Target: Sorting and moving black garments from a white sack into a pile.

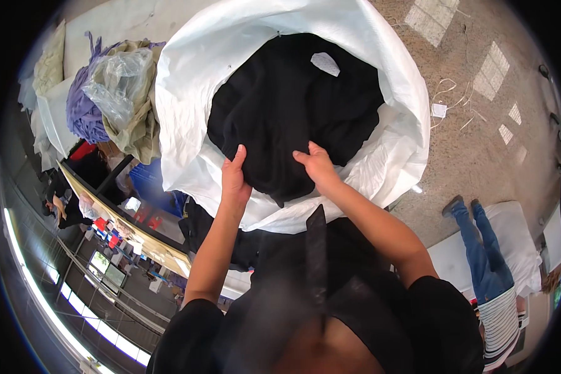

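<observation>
A bundle of black cloth (274, 106) fills the mouth of a large white woven sack (190, 68), whose rim is folded outward. At the cloth's near left edge my left hand (235, 177) grips it, thumb on top and fingers tucked underneath. My right hand (316, 163) pinches the same cloth farther right, its thumb and bent forefinger showing and the other fingers mostly hidden. Between my hands the fabric droops in a fold toward me. A small pale patch (325, 63) with printing lies on the far part of the cloth.
Left of the sack stand purple cloth strips (86, 103) and an olive bundle (144, 134) with clear plastic (119, 84). A long table (159, 249) runs at lower left. White cord (442, 93) litters the concrete floor (411, 68). Another person in jeans (483, 249) is at right.
</observation>
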`<state>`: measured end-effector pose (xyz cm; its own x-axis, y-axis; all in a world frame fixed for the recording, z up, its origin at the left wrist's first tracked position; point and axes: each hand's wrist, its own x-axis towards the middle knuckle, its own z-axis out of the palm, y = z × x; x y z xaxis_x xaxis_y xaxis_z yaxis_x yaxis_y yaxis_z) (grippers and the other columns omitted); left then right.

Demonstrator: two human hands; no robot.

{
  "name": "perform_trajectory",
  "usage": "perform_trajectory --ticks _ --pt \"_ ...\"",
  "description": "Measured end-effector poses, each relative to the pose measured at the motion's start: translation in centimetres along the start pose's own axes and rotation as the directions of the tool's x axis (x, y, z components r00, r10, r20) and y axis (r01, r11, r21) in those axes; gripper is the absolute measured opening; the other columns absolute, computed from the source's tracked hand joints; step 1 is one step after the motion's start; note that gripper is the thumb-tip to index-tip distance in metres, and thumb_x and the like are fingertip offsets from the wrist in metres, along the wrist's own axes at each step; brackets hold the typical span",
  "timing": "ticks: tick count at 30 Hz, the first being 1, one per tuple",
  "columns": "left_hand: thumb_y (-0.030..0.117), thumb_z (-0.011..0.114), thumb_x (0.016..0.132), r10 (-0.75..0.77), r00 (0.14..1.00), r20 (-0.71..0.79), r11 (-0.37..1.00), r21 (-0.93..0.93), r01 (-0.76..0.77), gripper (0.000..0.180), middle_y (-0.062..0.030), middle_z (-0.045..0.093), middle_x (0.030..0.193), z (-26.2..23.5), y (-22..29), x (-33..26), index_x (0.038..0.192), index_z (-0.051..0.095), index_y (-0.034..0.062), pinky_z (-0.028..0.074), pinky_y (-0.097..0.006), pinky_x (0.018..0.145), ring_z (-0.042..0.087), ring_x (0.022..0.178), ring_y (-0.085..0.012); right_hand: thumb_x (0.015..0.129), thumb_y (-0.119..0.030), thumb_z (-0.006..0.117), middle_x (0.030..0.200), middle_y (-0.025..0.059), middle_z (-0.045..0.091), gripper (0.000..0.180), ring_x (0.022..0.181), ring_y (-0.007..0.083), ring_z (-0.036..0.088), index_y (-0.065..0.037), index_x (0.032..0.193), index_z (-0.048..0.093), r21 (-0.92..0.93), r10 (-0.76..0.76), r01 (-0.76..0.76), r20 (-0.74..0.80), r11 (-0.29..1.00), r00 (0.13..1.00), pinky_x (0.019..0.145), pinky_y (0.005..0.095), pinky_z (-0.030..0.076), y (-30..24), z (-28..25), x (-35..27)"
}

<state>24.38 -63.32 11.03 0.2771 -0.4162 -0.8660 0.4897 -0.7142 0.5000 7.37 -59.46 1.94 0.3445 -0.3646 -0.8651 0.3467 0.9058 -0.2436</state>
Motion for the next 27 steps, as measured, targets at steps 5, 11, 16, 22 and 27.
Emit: perform_trajectory --ticks 5,11,16,22,27 --pt "0.016 0.059 0.090 0.198 0.979 -0.041 0.965 0.186 -0.188 0.041 -0.0094 0.056 0.123 0.2 0.1 -1.9 0.124 0.049 -0.0029 0.040 -0.030 0.097 0.053 0.110 -0.0183 0.084 -0.005 0.058 0.105 0.0062 0.062 0.031 0.093 0.0119 0.058 0.001 0.114 0.053 -0.142 -0.308 0.284 -0.195 0.948 0.931 0.086 0.0252 0.044 -0.4 -4.5 2.0" --pt "0.014 0.060 0.089 0.310 0.944 -0.116 0.939 0.191 -0.285 0.040 -0.0095 0.057 0.122 -0.5 -0.4 -4.1 0.123 0.050 -0.0036 0.040 -0.029 0.096 0.054 0.109 -0.0178 0.068 -0.019 0.071 0.113 0.0141 0.056 0.048 0.108 0.0317 0.051 -0.003 0.111 0.055 -0.620 -0.683 0.772 0.504 0.139 0.528 0.094 0.0399 0.040 -8.4 1.3 -4.7" --pt "0.008 0.062 0.086 0.354 0.909 -0.221 0.929 0.194 -0.315 0.039 -0.0091 0.059 0.115 -0.9 0.3 -5.5 0.122 0.051 -0.0026 0.042 -0.029 0.093 0.056 0.104 -0.0178 0.066 -0.013 0.067 0.088 0.0077 0.061 0.025 0.101 0.0251 0.053 -0.007 0.089 0.062 -0.700 -0.307 0.622 0.713 -0.351 0.630 0.103 0.0507 0.029 -3.0 -0.5 -2.0" --pt "-0.008 0.053 0.069 0.717 0.542 0.438 -0.159 0.860 -0.485 0.073 -0.0216 0.038 0.135 -1.9 0.0 -6.5 0.137 0.029 0.0001 0.031 -0.047 0.103 0.038 0.124 -0.0426 0.065 -0.010 0.062 0.069 0.0031 0.056 0.010 0.082 0.0221 0.054 -0.014 0.074 0.064 -0.579 -0.305 0.780 0.806 -0.235 0.507 0.100 0.0482 0.031 -4.7 2.6 -3.9" --pt "-0.009 0.051 0.071 0.232 0.745 0.626 0.427 0.622 -0.656 0.053 -0.0205 0.049 0.123 2.7 0.4 -6.3 0.123 0.041 -0.0011 0.040 -0.038 0.096 0.051 0.111 -0.0363 0.066 -0.012 0.064 0.080 0.0018 0.060 0.013 0.084 0.0217 0.053 -0.016 0.077 0.070 -0.556 -0.260 0.814 0.821 -0.166 0.508 0.102 0.0484 0.028 -6.0 2.9 -5.2"
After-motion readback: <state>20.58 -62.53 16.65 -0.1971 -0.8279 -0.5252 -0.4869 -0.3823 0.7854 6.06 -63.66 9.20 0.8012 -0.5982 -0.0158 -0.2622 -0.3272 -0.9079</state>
